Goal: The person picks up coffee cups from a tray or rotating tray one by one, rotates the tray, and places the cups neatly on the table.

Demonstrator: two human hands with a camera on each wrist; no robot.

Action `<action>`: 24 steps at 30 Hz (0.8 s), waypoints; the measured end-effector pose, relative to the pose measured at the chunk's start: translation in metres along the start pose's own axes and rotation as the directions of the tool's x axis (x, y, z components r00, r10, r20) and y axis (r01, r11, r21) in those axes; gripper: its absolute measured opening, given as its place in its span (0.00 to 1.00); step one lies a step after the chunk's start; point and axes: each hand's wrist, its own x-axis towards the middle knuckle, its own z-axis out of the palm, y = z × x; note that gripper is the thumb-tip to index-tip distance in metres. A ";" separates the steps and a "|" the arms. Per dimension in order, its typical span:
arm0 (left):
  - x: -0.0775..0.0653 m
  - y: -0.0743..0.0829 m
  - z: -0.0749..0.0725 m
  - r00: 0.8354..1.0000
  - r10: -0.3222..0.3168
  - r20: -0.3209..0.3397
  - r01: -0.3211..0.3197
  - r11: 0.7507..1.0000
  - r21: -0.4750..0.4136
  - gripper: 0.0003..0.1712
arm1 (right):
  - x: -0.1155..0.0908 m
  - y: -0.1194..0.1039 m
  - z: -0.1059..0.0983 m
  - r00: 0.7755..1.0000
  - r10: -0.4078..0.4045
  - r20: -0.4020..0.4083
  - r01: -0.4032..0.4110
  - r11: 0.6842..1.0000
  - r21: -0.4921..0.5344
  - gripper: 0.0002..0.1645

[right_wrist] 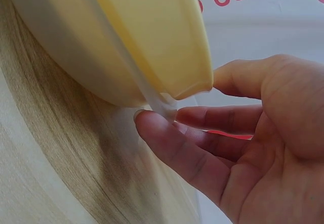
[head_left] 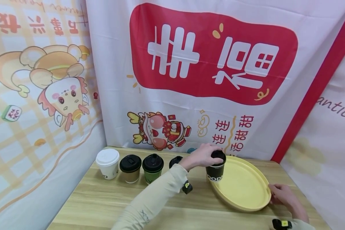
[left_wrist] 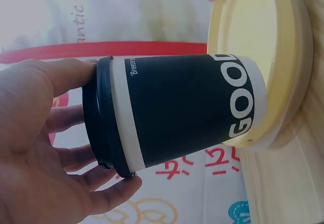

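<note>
My left hand (head_left: 202, 156) grips a black paper cup (head_left: 215, 172) by its black lid, fingers spread round the lid's rim. White letters run round the cup's lower part, and it stays upright above the left edge of a round yellow tray (head_left: 242, 188). In the left wrist view the cup (left_wrist: 177, 107) overlaps the tray's rim (left_wrist: 288, 67); whether they touch I cannot tell. On the tray's right side, my right hand (head_left: 284, 195) pinches the rim. Close up in the right wrist view, the thumb and fingers of that hand (right_wrist: 253, 128) meet the tray's edge (right_wrist: 167, 72).
Left on the wooden table (head_left: 103, 204) stand a white cup with white lid (head_left: 108, 163), a brown cup (head_left: 131, 174) and a green cup (head_left: 152, 175), both black-lidded. Another black lid (head_left: 174, 160) shows behind my left sleeve. A printed cloth (head_left: 115, 95) hangs behind the table.
</note>
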 end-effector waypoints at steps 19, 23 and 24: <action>-0.037 -0.020 0.013 0.998 -0.046 0.036 0.040 0.990 0.138 0.27 | 0.000 0.004 0.002 1.000 -0.005 -0.014 0.006 0.998 0.058 0.30; -0.037 -0.025 0.022 0.997 -0.064 0.037 0.057 0.985 0.163 0.28 | 0.002 0.005 0.001 1.000 -0.007 -0.012 0.007 0.998 0.058 0.32; -0.037 -0.026 0.024 0.997 -0.066 0.037 0.059 0.983 0.175 0.28 | 0.003 0.005 0.001 1.000 -0.005 -0.010 0.006 0.998 0.057 0.32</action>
